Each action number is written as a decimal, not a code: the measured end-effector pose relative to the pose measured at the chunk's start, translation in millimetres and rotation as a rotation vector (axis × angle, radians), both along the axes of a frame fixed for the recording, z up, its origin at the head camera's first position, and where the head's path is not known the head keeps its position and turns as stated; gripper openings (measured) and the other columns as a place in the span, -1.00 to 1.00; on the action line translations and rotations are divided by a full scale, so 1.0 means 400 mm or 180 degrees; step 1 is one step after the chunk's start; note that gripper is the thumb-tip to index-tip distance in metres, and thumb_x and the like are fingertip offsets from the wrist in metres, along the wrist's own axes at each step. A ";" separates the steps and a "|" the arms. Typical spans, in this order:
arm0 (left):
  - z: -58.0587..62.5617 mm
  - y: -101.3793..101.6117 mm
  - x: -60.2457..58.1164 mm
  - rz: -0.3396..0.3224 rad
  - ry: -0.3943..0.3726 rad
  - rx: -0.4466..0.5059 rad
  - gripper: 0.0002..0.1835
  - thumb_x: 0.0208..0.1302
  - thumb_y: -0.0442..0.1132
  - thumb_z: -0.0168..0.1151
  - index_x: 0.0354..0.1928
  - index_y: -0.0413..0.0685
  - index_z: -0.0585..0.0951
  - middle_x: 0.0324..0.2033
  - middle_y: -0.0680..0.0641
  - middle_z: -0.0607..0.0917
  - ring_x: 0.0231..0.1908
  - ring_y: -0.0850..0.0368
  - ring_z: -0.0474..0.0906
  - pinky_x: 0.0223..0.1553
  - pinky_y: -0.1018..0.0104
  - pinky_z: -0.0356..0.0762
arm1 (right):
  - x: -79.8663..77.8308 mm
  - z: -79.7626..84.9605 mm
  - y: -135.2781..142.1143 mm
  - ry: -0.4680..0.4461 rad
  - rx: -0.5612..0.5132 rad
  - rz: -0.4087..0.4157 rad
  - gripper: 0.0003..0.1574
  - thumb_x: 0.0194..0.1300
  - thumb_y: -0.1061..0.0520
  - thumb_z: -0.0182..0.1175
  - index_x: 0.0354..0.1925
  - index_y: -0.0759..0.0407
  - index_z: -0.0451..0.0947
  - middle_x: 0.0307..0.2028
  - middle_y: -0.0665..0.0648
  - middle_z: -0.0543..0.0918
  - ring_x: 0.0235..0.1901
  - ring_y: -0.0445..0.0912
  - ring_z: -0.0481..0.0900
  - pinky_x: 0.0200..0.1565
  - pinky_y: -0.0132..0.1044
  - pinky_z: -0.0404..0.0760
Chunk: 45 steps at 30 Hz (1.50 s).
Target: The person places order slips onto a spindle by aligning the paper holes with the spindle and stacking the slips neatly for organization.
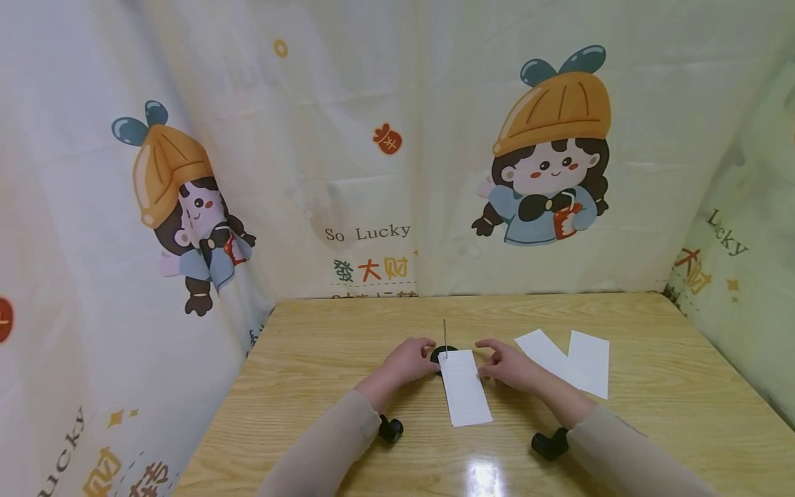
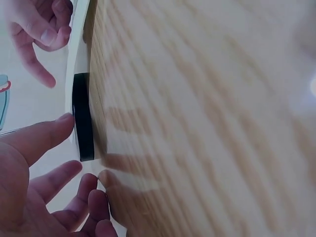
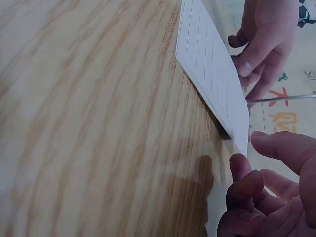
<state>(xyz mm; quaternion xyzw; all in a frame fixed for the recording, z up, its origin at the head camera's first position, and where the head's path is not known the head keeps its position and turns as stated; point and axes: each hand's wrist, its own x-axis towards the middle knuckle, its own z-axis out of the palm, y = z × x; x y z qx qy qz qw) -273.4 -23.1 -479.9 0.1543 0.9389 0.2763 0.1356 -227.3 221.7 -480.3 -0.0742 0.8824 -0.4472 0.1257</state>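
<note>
A bill spike stands upright on the table, its thin metal rod (image 1: 444, 337) rising from a round black base (image 2: 83, 118). Lined paper slips (image 1: 466, 390) are stuck on the rod and slope down to the table on the near side, covering part of the base. My left hand (image 1: 411, 360) is at the base's left side, fingers loosely bent and thumb tip right at its edge. Beside the right edge of the slips, my right hand (image 1: 508, 366) hovers with fingers parted. In the right wrist view its fingertips (image 3: 239, 163) come close to the slips' corner, pinching nothing.
Two loose white paper slips (image 1: 590, 362) lie overlapping on the table to the right, partly behind the right forearm. A printed curtain (image 1: 373, 186) hangs behind the wooden table (image 1: 298, 359). Black wrist cameras (image 1: 549, 444) sit under both sleeves.
</note>
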 end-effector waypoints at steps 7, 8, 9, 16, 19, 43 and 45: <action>-0.003 -0.002 -0.001 -0.0083 -0.0030 -0.0058 -0.42 0.15 -0.03 0.47 0.23 0.08 0.58 -0.09 -0.06 0.61 -0.09 0.08 0.53 0.00 0.12 0.50 | 0.012 0.005 0.033 0.0019 -0.0041 -0.0025 -0.27 0.29 0.17 0.32 0.36 0.26 0.31 -0.44 0.12 0.55 -0.53 -0.04 0.45 -0.45 -0.22 0.42; -0.004 -0.002 -0.001 -0.0085 -0.0038 -0.0064 -0.42 0.15 -0.03 0.47 0.24 0.08 0.58 -0.09 -0.06 0.60 -0.09 0.08 0.52 0.00 0.11 0.49 | 0.013 0.006 0.036 0.0019 -0.0055 -0.0027 -0.27 0.29 0.17 0.32 0.36 0.25 0.31 -0.44 0.12 0.56 -0.53 -0.04 0.45 -0.45 -0.22 0.42; -0.004 -0.004 -0.001 -0.0082 -0.0045 -0.0067 -0.42 0.15 -0.03 0.47 0.23 0.09 0.58 -0.10 -0.06 0.59 -0.10 0.07 0.52 0.00 0.10 0.49 | 0.015 0.006 0.039 0.0021 -0.0063 -0.0028 -0.26 0.29 0.16 0.33 0.36 0.25 0.31 -0.43 0.12 0.56 -0.53 -0.04 0.45 -0.46 -0.22 0.42; -0.005 -0.007 -0.002 -0.0099 -0.0088 -0.0035 -0.40 0.16 -0.02 0.46 0.26 0.10 0.56 -0.08 -0.07 0.58 -0.08 0.07 0.52 0.02 0.11 0.48 | 0.022 0.009 0.072 0.0050 -0.0074 -0.0013 -0.25 0.31 0.13 0.31 0.37 0.27 0.29 -0.41 0.13 0.55 -0.53 -0.04 0.44 -0.48 -0.25 0.41; -0.006 -0.007 -0.002 -0.0104 -0.0108 -0.0008 -0.40 0.16 -0.02 0.46 0.27 0.10 0.56 -0.06 -0.07 0.59 -0.05 0.06 0.52 0.03 0.11 0.48 | 0.023 0.012 0.096 0.0077 -0.0094 0.0017 -0.25 0.32 0.14 0.30 0.38 0.30 0.27 -0.40 0.16 0.57 -0.52 -0.02 0.46 -0.48 -0.26 0.42; -0.004 -0.007 0.000 -0.0071 -0.0110 -0.0059 -0.40 0.19 -0.01 0.44 0.28 0.13 0.54 -0.05 -0.07 0.57 -0.05 0.05 0.52 0.06 0.10 0.47 | 0.067 0.048 0.264 0.0146 0.0110 -0.0205 -0.19 0.36 0.09 0.26 0.41 0.36 0.18 -0.33 0.17 0.62 -0.49 0.00 0.48 -0.49 -0.27 0.38; -0.004 -0.007 0.001 -0.0080 -0.0103 -0.0035 -0.40 0.19 -0.02 0.44 0.28 0.11 0.55 -0.05 -0.08 0.57 -0.05 0.04 0.53 0.06 0.09 0.47 | 0.069 0.048 0.277 0.0143 0.0140 -0.0232 -0.19 0.36 0.09 0.27 0.41 0.36 0.18 -0.32 0.18 0.62 -0.48 0.00 0.48 -0.47 -0.26 0.39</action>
